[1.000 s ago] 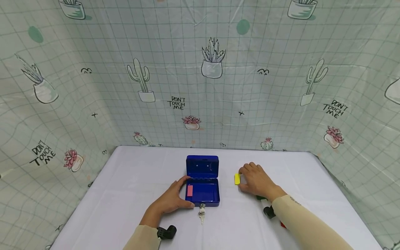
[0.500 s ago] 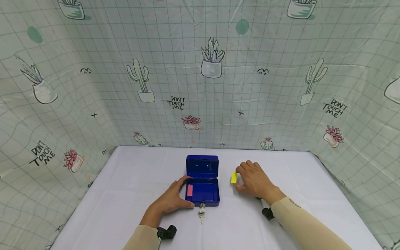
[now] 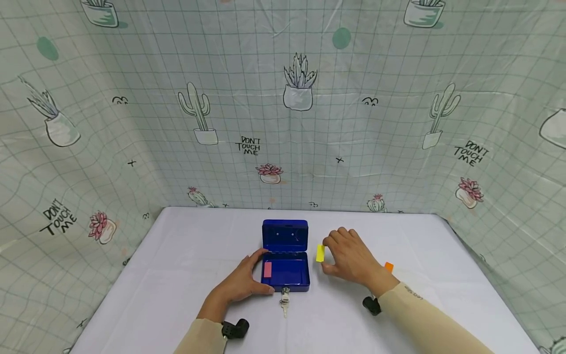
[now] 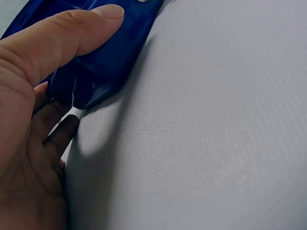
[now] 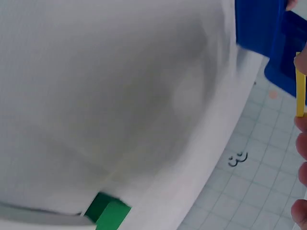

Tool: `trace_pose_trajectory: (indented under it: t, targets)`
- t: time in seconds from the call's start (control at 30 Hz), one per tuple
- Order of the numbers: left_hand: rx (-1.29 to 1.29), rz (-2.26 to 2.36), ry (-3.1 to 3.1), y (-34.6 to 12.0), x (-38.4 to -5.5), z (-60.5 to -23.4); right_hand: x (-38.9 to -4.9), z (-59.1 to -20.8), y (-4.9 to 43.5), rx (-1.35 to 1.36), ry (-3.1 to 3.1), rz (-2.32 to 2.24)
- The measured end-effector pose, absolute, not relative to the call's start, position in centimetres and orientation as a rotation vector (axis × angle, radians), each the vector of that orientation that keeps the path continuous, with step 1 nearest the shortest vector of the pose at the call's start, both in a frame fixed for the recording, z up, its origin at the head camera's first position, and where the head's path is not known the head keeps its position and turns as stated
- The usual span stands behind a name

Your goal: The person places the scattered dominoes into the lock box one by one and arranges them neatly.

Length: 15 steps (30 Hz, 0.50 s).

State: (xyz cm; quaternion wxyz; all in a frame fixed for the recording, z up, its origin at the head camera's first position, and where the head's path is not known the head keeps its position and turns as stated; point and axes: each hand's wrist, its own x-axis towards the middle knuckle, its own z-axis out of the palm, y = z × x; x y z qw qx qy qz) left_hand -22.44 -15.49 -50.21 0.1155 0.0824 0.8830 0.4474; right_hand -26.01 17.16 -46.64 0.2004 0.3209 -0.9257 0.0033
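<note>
A small blue metal cash box (image 3: 287, 275) stands with its lid raised, a flat pink block (image 3: 268, 269) inside at the left. Keys (image 3: 285, 305) hang from the lock at its front. My left hand (image 3: 240, 281) grips the box's left side, thumb at the front edge and fingertips toward the hinge; the left wrist view shows that thumb over the blue wall (image 4: 110, 62). Just right of the box, my right hand (image 3: 351, 255) pinches a thin yellow block (image 3: 320, 253) upright between thumb and fingertips. In the right wrist view the yellow block (image 5: 301, 91) is seen edge-on.
An orange block (image 3: 389, 267) shows behind the right wrist. A green block (image 5: 112, 213) lies on the white tablecloth (image 5: 120, 96) in the right wrist view. Patterned cloth (image 3: 247, 113) surrounds the table at the back and sides.
My right hand has moved left toward the box with the yellow block. The orange block has come into sight behind the wrist. My left hand has stayed on the box.
</note>
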Motion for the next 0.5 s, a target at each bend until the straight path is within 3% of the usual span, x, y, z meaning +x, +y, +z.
trace_pose_trajectory:
  t: [0.5]
  targets:
    - [0.232,1.304,2.593,-15.5,-22.5,-50.3,-25.2,-45.7,12.8,0.961,-2.580,0.007]
